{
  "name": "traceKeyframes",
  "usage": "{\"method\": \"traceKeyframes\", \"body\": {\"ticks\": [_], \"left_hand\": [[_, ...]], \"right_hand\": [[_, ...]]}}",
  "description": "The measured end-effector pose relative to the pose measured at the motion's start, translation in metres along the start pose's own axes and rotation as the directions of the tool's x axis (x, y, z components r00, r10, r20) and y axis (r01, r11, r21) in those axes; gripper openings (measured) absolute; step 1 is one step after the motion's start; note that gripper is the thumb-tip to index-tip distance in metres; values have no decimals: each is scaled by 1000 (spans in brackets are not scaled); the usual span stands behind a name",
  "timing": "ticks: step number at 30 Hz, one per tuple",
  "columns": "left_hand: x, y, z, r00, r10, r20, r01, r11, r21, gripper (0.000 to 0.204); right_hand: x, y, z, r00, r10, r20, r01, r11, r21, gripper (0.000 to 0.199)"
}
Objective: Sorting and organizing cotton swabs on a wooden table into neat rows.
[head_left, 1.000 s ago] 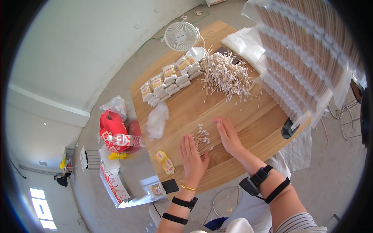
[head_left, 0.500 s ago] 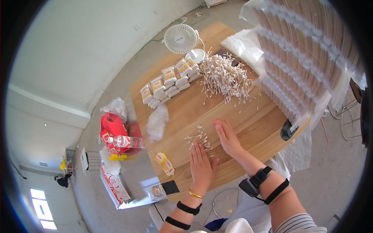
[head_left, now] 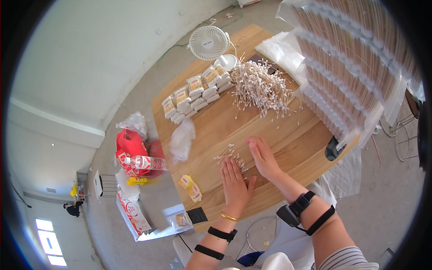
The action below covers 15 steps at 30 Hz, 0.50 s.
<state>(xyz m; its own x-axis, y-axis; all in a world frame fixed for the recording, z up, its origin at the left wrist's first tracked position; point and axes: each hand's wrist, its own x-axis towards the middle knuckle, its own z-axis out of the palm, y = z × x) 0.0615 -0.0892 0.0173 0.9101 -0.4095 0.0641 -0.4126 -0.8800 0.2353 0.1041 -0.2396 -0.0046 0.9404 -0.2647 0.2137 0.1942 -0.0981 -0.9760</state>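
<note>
My left hand (head_left: 236,188) lies flat, fingers stretched forward and thumb apart, over part of a small group of cotton swabs (head_left: 228,153) on the wooden table (head_left: 288,139). Some of these swabs stick out beyond its fingertips and along its right side; those underneath are hidden. My right hand (head_left: 264,161) rests on its edge just to the right, fingers straight and holding nothing. Farther back spreads a big loose heap of cotton swabs (head_left: 261,87). Left of that heap, packed bags of swabs (head_left: 195,86) are stacked in rows. Yellow-and-white paper labels (head_left: 191,188) lie left of my left hand.
A white fan (head_left: 209,43) stands at the far edge. An empty clear plastic bag (head_left: 182,140) lies on the left. Big bundles of swabs in clear plastic (head_left: 346,67) rise at the right. Beyond the left edge are a red bag (head_left: 130,146) and a plastic bottle (head_left: 146,163).
My left hand has slid slightly forward and to the right, covering more of the small swab group. My right hand has stayed nearly in place.
</note>
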Motion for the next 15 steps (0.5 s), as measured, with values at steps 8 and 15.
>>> {"method": "traceKeyframes", "body": {"ticks": [8, 15], "left_hand": [[-27, 2, -12, 973, 98, 210, -113, 992, 61, 89], [16, -15, -2, 999, -5, 52, -3, 989, 146, 87]], "right_hand": [[0, 2, -5, 999, 36, 34, -36, 999, 4, 32], [1, -1, -2, 998, 36, 46, -36, 999, -12, 33]]}}
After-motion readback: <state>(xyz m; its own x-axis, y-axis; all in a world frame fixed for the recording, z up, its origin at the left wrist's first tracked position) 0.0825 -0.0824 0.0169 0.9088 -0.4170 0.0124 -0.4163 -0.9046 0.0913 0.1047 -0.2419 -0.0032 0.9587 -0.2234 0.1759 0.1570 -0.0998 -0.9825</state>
